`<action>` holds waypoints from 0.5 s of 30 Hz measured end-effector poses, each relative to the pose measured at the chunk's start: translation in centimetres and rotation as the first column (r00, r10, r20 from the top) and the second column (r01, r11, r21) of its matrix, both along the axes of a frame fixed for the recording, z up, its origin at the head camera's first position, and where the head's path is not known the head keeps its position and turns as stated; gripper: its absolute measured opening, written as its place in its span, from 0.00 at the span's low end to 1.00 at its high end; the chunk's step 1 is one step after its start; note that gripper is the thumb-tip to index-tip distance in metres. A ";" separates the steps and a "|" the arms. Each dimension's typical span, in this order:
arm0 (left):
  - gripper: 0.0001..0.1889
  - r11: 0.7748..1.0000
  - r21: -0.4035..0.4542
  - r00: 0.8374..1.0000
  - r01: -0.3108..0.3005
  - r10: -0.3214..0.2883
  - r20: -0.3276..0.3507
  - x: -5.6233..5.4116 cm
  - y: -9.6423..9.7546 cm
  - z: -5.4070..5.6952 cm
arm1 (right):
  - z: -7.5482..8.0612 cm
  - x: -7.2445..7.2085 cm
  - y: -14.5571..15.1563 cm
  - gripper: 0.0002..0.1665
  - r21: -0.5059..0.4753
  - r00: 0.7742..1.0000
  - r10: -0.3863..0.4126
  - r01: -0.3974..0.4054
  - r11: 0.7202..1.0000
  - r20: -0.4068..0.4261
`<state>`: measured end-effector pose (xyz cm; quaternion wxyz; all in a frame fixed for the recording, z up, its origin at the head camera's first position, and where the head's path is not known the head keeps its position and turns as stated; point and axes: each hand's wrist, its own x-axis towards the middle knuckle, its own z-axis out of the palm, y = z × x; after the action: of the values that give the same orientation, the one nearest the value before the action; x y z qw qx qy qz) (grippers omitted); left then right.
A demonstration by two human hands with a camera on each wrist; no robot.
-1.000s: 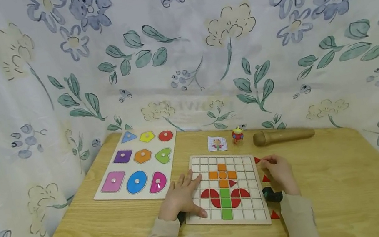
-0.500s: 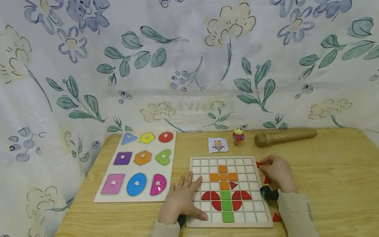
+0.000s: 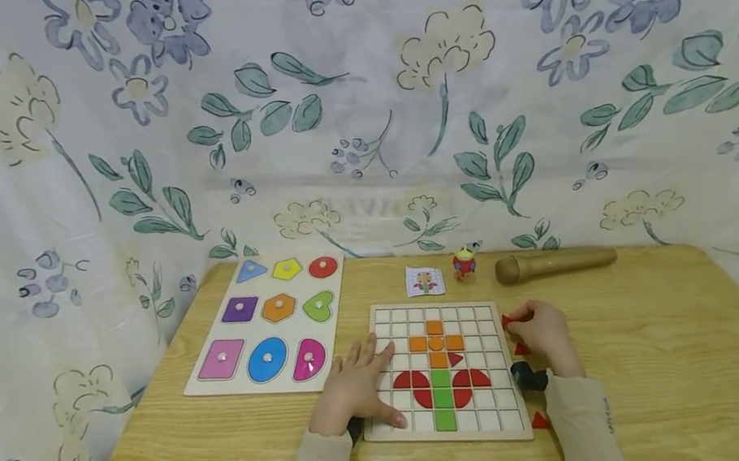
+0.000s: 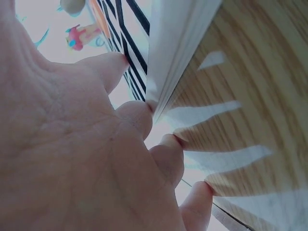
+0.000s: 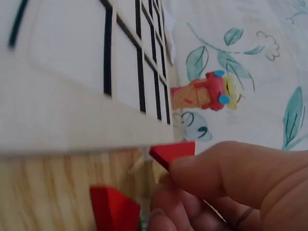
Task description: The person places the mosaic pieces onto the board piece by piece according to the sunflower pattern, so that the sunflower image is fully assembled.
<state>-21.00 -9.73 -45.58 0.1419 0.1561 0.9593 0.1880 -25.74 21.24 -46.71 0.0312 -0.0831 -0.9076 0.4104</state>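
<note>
A wooden grid board (image 3: 500,422) lies on the table with orange, green and red tiles set in a flower shape. My left hand (image 3: 356,388) rests flat on its left edge, fingers spread (image 4: 139,118) over board (image 4: 178,53) and table. My right hand (image 3: 539,332) sits just right of the board and pinches a red triangular tile (image 5: 173,151) beside the board's edge (image 5: 72,130). Another red triangle (image 5: 113,209) lies on the wood below it. Two more red triangles (image 3: 538,421) lie along the board's right side.
A shape puzzle board (image 3: 219,385) with coloured knob pieces lies at the left. A small pattern card (image 3: 424,280), a little red and yellow toy figure (image 3: 464,263) and a wooden mallet (image 3: 553,262) lie at the back. Floral cloth surrounds the table (image 3: 696,354).
Hardly anything differs; my right hand stays by the board's right edge with the red tile, shifting very slightly. The left hand has not moved.
</note>
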 end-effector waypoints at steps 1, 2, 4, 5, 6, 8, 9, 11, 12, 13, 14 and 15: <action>0.59 1.000 0.000 1.000 0.000 0.000 0.001 0.0 0.0 0.0 | 0.1 0.1 -0.1 0.09 -0.003 1.000 0.001 -0.001 1.000 0.003; 0.59 1.000 -0.001 1.000 0.002 -0.002 -0.001 0.0 0.1 0.1 | 0.2 0.2 -0.2 0.11 -0.006 1.000 0.002 -0.002 1.000 0.006; 0.59 1.000 -0.002 1.000 0.000 0.000 -0.001 0.0 0.0 0.2 | 0.5 0.3 -0.6 0.16 -0.013 1.000 0.007 -0.007 1.000 0.008; 0.59 1.000 -0.001 1.000 -0.002 0.002 -0.001 0.0 0.0 0.2 | 0.6 0.3 -0.8 0.17 -0.014 1.000 0.012 -0.012 1.000 0.009; 0.59 1.000 -0.001 1.000 -0.002 0.002 -0.002 0.1 0.0 0.3 | 0.6 0.3 -1.0 0.19 -0.008 1.000 0.015 -0.015 1.000 0.011; 0.59 1.000 0.000 1.000 -0.004 0.004 -0.004 0.3 0.0 0.5 | 0.6 0.2 -1.5 0.20 -0.013 1.000 0.014 -0.013 1.000 0.016; 0.59 1.000 0.001 1.000 -0.007 0.007 -0.003 0.3 0.0 0.5 | 0.6 0.2 -1.7 0.20 -0.019 1.000 0.015 -0.015 1.000 0.024; 0.59 1.000 0.002 1.000 -0.008 0.008 -0.004 0.4 -0.1 0.5 | 0.6 0.1 -2.1 0.20 -0.044 0.999 0.030 -0.028 0.999 0.042; 0.59 1.000 0.003 1.000 -0.008 0.008 -0.005 0.4 -0.1 0.4 | 0.6 0.1 -2.2 0.20 -0.055 0.998 0.038 -0.036 0.998 0.047; 0.59 1.000 0.004 1.000 -0.007 0.007 -0.007 0.4 0.0 0.4 | 0.6 0.0 -2.4 0.20 -0.067 0.998 0.047 -0.044 0.997 0.047; 0.59 1.000 0.006 1.000 -0.005 0.005 -0.009 0.3 -0.1 0.3 | 0.6 0.0 -2.6 0.20 -0.080 0.997 0.057 -0.053 0.995 0.046; 0.59 1.000 0.006 1.000 -0.002 0.002 -0.009 0.3 0.0 0.2 | 0.6 -0.1 -2.8 0.20 -0.080 0.997 0.066 -0.062 0.995 0.045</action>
<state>-20.69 -9.77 -45.35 0.1371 0.1564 0.9594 0.1904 -25.82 18.40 -46.15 -0.0069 -0.0648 -0.8934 0.4445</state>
